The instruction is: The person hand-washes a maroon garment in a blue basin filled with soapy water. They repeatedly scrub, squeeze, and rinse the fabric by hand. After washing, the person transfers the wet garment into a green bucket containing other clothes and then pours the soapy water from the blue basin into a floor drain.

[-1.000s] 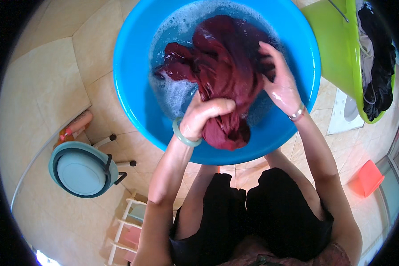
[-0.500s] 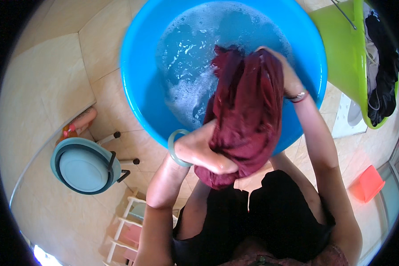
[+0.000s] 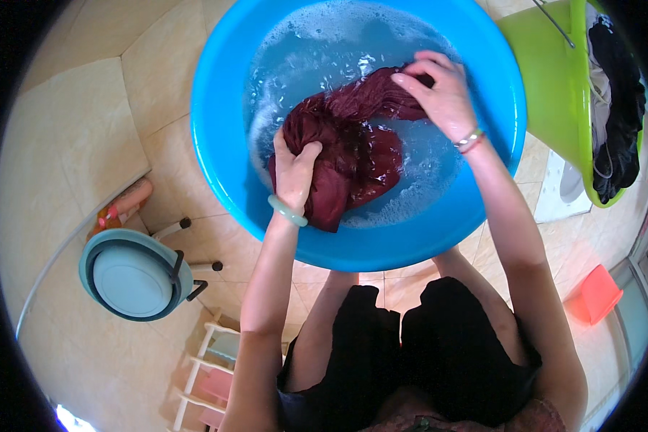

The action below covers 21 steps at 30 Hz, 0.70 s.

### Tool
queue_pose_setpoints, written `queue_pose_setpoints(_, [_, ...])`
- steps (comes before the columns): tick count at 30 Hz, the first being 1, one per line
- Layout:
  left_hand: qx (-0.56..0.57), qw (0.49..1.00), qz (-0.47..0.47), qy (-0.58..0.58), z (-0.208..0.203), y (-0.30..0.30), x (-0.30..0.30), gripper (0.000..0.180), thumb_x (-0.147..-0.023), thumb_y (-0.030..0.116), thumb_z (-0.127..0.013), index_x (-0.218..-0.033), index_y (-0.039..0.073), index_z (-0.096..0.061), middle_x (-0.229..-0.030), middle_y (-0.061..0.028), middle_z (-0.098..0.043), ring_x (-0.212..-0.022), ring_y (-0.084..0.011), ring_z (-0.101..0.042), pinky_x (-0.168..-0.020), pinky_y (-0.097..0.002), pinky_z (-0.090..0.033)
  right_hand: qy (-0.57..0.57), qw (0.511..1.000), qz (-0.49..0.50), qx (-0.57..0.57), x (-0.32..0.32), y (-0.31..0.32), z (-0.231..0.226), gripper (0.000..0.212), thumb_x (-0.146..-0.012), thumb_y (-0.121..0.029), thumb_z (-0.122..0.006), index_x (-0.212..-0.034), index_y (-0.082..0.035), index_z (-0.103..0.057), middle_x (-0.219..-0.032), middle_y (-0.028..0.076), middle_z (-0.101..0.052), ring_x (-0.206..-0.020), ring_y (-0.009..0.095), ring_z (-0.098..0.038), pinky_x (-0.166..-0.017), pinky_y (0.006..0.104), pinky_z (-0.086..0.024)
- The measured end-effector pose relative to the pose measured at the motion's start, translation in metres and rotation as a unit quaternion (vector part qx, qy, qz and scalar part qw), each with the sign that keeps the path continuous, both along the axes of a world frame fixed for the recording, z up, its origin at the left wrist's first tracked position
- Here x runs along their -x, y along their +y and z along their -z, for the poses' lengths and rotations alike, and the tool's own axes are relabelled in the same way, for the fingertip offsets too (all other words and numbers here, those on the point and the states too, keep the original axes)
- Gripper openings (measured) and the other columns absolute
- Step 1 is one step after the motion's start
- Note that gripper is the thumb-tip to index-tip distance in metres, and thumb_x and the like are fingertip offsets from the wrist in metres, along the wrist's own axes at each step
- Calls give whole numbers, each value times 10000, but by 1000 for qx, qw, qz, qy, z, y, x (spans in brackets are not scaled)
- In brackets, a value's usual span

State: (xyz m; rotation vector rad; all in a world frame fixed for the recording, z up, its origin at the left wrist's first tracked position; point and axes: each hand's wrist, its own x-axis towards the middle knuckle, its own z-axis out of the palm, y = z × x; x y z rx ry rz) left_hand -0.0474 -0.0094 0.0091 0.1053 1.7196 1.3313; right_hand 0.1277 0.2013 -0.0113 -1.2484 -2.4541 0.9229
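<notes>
A wet maroon cloth [image 3: 363,101] lies bunched in soapy water [image 3: 295,65] inside a large blue basin [image 3: 353,258]. My left hand [image 3: 294,171], a pale green bangle at its wrist, is closed on a gathered part of the cloth at the basin's near left. Part of the cloth sinks under the water, and another part stretches toward the far right. Over that far end is my right hand [image 3: 445,97], fingers curved and apart, with the thumb side near the fabric. Whether its fingertips touch the cloth is hard to tell.
A lime-green tub [image 3: 547,79] holding dark and pale clothes [image 3: 615,108] stands at the right. On the left, a pale blue folding basin [image 3: 133,281] rests on a stand. A white rack [image 3: 198,360] is at lower left, a coral-coloured container [image 3: 596,295] at lower right.
The maroon cloth has gone from a raised bundle over the near rim down into the water, spreading out. My left hand moved forward with it; my right hand's fingers have come apart.
</notes>
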Motion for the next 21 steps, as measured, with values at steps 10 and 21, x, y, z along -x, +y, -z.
queue_pose_setpoints(10, [99,918,186,335,53,29,-2,702,-771,-45,-553,-1442,89,-394,-1432,-204,-422,-1337,-325,-381,-1112,-374,-301,-232,957,-145,-95,46,-44,38,540,-871,-427,-628,-1353,-238,-476,-1399,152,-398,-1230,410,-420,-900,614,-434])
queue_pose_setpoints(21, [-177,933,-44,-310,13,39,10,629,-928,575,-493,-1248,35,-542,-1189,-121,-600,-1054,-249,-603,-882,-372,-527,196,970,-138,40,58,-94,-53,264,-742,-255,-740,-936,-105,-641,-1023,92,-548,-937,303,-546,-770,374,-520])
